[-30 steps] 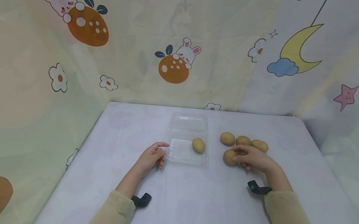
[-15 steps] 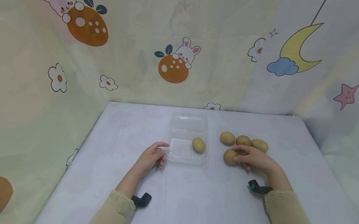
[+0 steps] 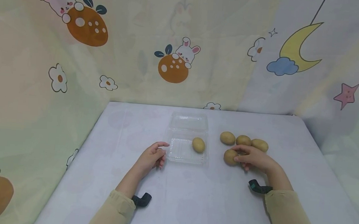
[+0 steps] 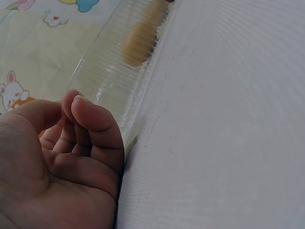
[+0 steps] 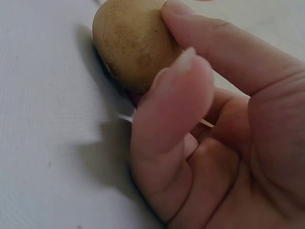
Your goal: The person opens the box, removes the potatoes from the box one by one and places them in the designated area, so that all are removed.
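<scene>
My right hand pinches a round brown potato between thumb and fingers, low at the table. In the right wrist view the potato shows at the fingertips, its far side hidden. Left of it lies a clear plastic clamshell box with its lid folded back. One potato sits in the right part of the box. My left hand rests beside the box's left edge, index finger pointing at the rim, fingers loosely curled and holding nothing. Whether that fingertip touches the rim I cannot tell.
Behind the right hand three potatoes stand in a row: a left one, a middle one and a right one. A white cloth covers the table. Printed curtains hang around it.
The potato pinched in my right hand has shifted very slightly to the right. My left hand, the box and the other potatoes keep their places.
</scene>
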### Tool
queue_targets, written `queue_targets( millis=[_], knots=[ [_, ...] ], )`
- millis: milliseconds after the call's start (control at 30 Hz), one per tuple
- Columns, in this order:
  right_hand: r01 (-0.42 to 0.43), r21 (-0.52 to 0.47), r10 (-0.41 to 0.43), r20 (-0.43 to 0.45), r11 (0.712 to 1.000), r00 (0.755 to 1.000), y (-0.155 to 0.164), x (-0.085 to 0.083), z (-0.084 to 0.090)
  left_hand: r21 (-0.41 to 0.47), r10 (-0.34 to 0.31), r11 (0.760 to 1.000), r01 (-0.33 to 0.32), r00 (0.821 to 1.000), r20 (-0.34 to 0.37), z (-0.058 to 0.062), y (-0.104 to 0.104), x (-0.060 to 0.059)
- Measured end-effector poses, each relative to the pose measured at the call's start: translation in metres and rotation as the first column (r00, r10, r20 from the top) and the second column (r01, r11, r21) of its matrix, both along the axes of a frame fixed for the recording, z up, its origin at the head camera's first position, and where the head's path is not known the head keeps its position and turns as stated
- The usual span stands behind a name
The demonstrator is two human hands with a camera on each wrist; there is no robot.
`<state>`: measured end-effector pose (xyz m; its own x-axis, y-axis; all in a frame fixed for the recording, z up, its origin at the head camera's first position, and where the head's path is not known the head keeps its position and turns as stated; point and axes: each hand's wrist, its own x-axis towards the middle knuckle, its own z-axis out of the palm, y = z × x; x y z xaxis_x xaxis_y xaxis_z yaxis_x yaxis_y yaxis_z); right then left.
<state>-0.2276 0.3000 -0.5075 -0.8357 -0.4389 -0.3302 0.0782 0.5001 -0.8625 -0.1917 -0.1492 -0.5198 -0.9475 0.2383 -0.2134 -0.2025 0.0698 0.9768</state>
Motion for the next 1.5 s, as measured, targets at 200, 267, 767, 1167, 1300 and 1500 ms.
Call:
queue_targets(
  millis=[200,267,767,1167,1300,1500],
  knots=[
    [0.008,-0.004,-0.008,0.015,1.0,1.0,0.0,0.001,0.001,0.0,0.002,1.0,-0.002,1.0,-0.005,0.0,0.0,0.0],
    [0.011,-0.003,-0.011,0.018,1.0,1.0,0.0,0.001,0.001,0.005,0.003,1.0,-0.003,1.0,-0.006,0.0,0.0,0.0],
    [0.008,-0.044,-0.007,0.02,0.999,1.0,0.006,0.006,0.017,0.017,0.008,1.0,-0.008,1.0,0.006,0.001,0.0,0.001],
    [0.039,-0.11,-0.04,-0.01,0.993,0.999,0.005,0.004,0.023,0.02,0.008,1.0,-0.008,1.0,0.007,0.002,-0.002,0.001],
    [0.05,-0.12,-0.052,-0.009,0.992,0.999,0.004,0.003,0.025,0.007,0.01,1.0,-0.01,1.0,0.004,0.004,-0.002,0.002],
    [0.05,-0.133,-0.054,-0.025,0.99,0.998,-0.002,0.004,0.031,0.001,0.006,1.0,-0.006,1.0,0.014,0.002,-0.001,0.0]
  ],
)
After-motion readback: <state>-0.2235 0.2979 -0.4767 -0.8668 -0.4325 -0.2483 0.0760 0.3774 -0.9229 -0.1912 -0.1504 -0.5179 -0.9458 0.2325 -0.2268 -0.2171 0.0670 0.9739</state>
